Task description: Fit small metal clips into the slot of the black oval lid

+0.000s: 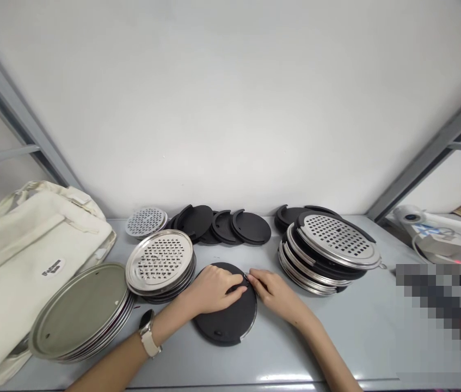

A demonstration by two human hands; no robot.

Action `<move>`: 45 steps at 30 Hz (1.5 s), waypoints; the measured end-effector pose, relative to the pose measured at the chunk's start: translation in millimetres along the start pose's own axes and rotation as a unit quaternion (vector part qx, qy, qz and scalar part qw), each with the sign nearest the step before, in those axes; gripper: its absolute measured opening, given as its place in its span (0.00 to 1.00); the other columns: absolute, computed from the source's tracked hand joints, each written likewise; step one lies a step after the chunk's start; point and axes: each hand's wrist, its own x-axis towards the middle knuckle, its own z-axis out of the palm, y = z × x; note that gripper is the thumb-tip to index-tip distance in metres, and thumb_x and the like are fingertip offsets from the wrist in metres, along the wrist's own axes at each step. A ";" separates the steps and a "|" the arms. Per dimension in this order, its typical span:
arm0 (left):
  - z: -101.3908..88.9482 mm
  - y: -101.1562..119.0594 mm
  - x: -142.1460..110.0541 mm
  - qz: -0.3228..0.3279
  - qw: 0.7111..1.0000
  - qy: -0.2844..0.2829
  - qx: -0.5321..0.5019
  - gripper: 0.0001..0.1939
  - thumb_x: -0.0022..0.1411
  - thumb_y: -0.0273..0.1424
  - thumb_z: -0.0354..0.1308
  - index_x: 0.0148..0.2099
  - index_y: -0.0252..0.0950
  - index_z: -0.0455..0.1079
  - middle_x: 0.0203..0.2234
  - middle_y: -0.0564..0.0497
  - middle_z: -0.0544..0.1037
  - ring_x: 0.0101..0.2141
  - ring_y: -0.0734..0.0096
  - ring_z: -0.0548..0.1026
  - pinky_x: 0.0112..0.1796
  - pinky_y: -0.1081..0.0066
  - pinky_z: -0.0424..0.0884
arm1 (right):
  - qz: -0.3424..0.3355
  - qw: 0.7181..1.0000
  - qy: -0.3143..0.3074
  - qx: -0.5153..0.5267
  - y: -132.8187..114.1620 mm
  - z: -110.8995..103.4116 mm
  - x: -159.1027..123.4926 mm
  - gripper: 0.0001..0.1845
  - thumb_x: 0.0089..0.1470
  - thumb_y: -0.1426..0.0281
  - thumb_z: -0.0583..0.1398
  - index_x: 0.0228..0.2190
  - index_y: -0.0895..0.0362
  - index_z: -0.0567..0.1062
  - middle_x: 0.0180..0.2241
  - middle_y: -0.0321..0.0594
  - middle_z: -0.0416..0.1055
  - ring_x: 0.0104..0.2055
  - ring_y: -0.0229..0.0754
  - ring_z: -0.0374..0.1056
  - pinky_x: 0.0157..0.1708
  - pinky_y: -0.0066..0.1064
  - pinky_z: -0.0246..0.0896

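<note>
A round black disc point(227, 321) lies flat on the grey tabletop between my hands. My left hand point(213, 289), a watch on its wrist, rests over the disc with curled fingers near its upper right edge. My right hand point(271, 293) pinches at that same edge from the other side. Between both sets of fingertips shows a small shiny metal piece point(246, 276), partly hidden, its kind too small to make out. Left of the disc rises a stack of round metal graters point(160, 260). To the right stands a taller stack of grater discs and black rings point(336, 242).
Several black discs with raised rims point(251, 227) lie along the wall. A light grey perforated disc point(146, 221) sits at back left. Olive-green round lids point(81, 310) are stacked before a cream bag point(30, 261). A white handheld device point(430, 215) with a cable lies far right.
</note>
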 end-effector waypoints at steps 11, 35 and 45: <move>1.1 0.7 0.1 -0.017 1.000 0.008 -0.013 0.14 0.65 0.38 0.48 0.31 0.37 0.67 0.23 0.53 0.74 0.25 0.69 0.72 0.25 0.71 0.53 | 0.003 1.000 -0.029 0.002 -4.1 -6.4 0.3 0.17 0.63 0.69 0.45 0.22 0.55 0.60 0.22 0.34 0.63 0.27 0.38 0.60 0.29 0.29 0.50; 2.0 1.0 3.1 -0.012 0.999 0.006 -0.033 0.13 0.64 0.37 0.48 0.30 0.37 0.67 0.24 0.51 0.74 0.26 0.69 0.73 0.25 0.70 0.54 | 0.000 1.000 -0.021 0.003 -1.9 -4.0 0.7 0.16 0.62 0.70 0.46 0.22 0.55 0.60 0.21 0.33 0.61 0.27 0.38 0.58 0.28 0.28 0.49; 2.6 -0.1 3.0 -0.022 0.999 0.004 -0.030 0.14 0.63 0.38 0.49 0.28 0.37 0.65 0.22 0.53 0.73 0.25 0.70 0.71 0.25 0.70 0.51 | -0.022 0.999 -0.039 0.006 0.3 -6.7 1.6 0.17 0.63 0.70 0.45 0.22 0.55 0.60 0.20 0.32 0.58 0.24 0.36 0.55 0.26 0.27 0.47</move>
